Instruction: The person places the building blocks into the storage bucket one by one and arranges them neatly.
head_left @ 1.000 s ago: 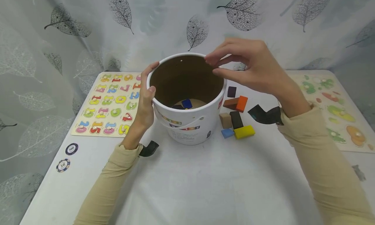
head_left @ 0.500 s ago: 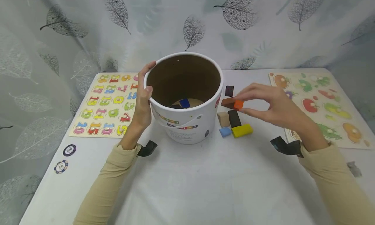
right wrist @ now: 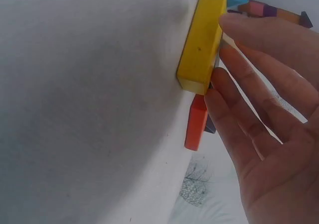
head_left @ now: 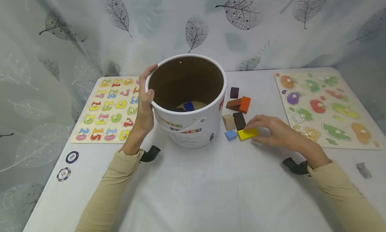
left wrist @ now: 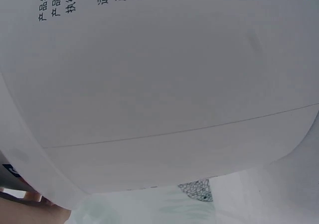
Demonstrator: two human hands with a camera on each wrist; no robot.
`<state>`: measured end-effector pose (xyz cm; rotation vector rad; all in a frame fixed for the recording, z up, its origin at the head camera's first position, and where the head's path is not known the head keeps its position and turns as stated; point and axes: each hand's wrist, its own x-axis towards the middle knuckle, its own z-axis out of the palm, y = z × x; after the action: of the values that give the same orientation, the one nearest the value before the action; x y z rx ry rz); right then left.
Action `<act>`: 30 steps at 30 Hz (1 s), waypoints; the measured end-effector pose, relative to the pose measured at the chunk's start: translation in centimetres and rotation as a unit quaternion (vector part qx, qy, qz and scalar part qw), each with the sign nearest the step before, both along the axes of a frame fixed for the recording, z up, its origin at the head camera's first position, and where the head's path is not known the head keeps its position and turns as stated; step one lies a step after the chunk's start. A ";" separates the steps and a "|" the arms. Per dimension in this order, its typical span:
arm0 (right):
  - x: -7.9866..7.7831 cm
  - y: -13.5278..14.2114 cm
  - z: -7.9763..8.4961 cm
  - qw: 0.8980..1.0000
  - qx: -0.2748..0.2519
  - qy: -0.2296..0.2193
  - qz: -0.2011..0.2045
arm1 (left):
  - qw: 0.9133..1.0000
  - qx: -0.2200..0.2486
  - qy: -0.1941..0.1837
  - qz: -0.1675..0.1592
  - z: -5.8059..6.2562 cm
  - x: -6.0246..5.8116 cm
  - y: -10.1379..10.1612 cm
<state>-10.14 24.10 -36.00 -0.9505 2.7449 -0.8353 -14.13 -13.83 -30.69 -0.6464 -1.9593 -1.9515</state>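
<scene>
My left hand (head_left: 144,106) grips the left rim of a white bucket (head_left: 193,134), thumb near the inside edge and fingers around the outside. A blue block (head_left: 188,106) and a dark block (head_left: 180,110) lie at its bottom. My right hand (head_left: 277,133) is over the right end of a yellow block (head_left: 248,134) on the table. In the right wrist view, its fingertips are right at one long edge of the yellow block (right wrist: 202,42), the opposite side bare. The left wrist view is mostly filled by the bucket's printed wall (left wrist: 159,84).
Beside the bucket lie a light blue block (head_left: 231,135), a black block (head_left: 239,121), a tan block (head_left: 228,122), an orange block (head_left: 244,105), a brown block (head_left: 233,104) and a dark block (head_left: 234,92). A number puzzle (head_left: 104,133), vegetable puzzle (head_left: 304,101) and two chips (head_left: 72,157) flank them.
My right hand has moved from the bucket's rim down past the orange block to the yellow block. The left hand keeps its grip on the bucket.
</scene>
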 end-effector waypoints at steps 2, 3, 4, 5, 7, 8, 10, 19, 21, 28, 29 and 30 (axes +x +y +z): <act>0.2 -0.1 0.0 1.000 0.007 -0.006 -0.007 | 1.000 0.000 0.000 0.000 -0.1 0.0 0.0; 0.3 -0.2 0.0 1.000 0.009 -0.009 -0.010 | 1.000 -0.001 -0.001 0.002 -0.1 0.0 0.0; 0.4 -0.2 0.1 1.000 0.012 -0.011 -0.012 | 1.000 -0.001 -0.002 0.003 -0.1 0.0 0.0; 0.5 -0.2 0.1 1.000 0.014 -0.013 -0.014 | 1.000 -0.001 -0.003 0.003 -0.1 0.0 0.1; 0.7 -0.2 0.1 1.000 0.013 -0.020 -0.015 | 1.000 -0.001 -0.005 0.004 -0.1 0.0 0.1; 0.7 -0.2 0.1 1.000 0.012 -0.021 -0.013 | 1.000 -0.002 -0.005 0.004 -0.1 0.0 0.1; 0.6 -0.2 0.0 1.000 0.009 -0.019 -0.009 | 1.000 -0.002 -0.007 0.004 -0.1 0.0 0.0; 0.3 -0.9 -0.5 1.000 0.004 -0.010 0.005 | 1.000 -0.001 -0.006 0.006 -0.1 -0.1 -0.1; 0.4 -1.0 -0.7 1.000 0.013 -0.016 0.004 | 1.000 0.000 -0.005 0.002 -0.1 -0.1 -0.1; 0.7 -0.7 0.3 1.000 0.019 -0.015 0.010 | 1.000 -0.006 -0.007 0.004 -0.1 0.0 -0.2; 0.6 -0.5 0.8 1.000 0.014 -0.008 0.010 | 1.000 -0.007 -0.008 0.003 -0.1 0.0 -0.2; 0.5 -0.2 1.4 1.000 0.007 0.000 0.005 | 1.000 -0.008 -0.009 0.004 -0.1 -0.1 -0.1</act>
<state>-9.63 23.89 -34.56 -0.9607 2.7392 -0.8148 -14.21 -13.98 -30.74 -0.6275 -1.9869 -1.9456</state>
